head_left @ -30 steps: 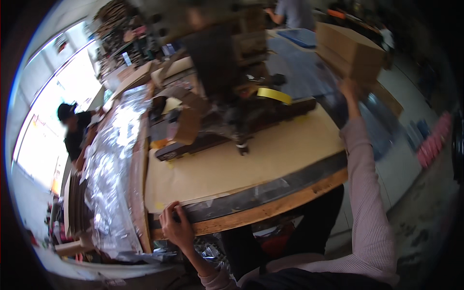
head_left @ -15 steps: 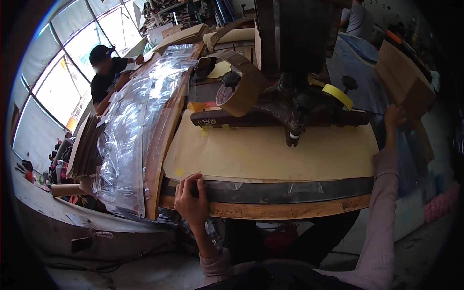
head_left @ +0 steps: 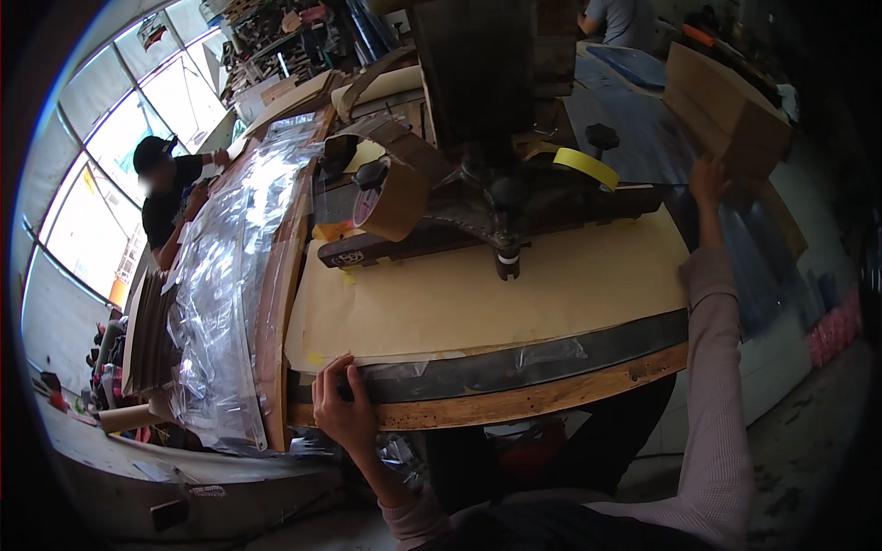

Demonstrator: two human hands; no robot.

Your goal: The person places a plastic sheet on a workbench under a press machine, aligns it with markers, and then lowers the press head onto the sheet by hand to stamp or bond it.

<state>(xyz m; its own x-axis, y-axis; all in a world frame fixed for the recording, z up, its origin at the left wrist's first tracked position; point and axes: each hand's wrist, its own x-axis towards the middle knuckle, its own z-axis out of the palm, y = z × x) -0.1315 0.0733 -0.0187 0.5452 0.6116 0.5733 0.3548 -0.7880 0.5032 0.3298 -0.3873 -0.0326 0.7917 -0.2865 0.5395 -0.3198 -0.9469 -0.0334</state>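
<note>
A tan paper sheet [head_left: 478,308] lies on the dark-topped bench [head_left: 478,375] in front of me, under the dark bar [head_left: 367,246] of a machine. At the sheet's near left corner is my left hand [head_left: 344,404]. Its fingers are bent but apart, the tips touching the corner and the dark bench edge. My right arm stretches far out to the right, past the sheet. There my right hand [head_left: 709,182] is beside the lower corner of an open cardboard box [head_left: 721,106], over bluish plastic film [head_left: 625,124]; its fingers are too dim to make out.
Above the bar hang a roll of brown tape [head_left: 390,204] and a yellow tape ring [head_left: 586,168]. Shiny clear plastic film [head_left: 230,275] covers the wooden table on the left. A person in a dark cap [head_left: 165,188] works beyond it. Another person [head_left: 620,20] is at the back.
My view has turned to the right, shifting the scene leftward and tilting it. Both hands keep about the same places, left at the sheet's corner, right by the cardboard box.
</note>
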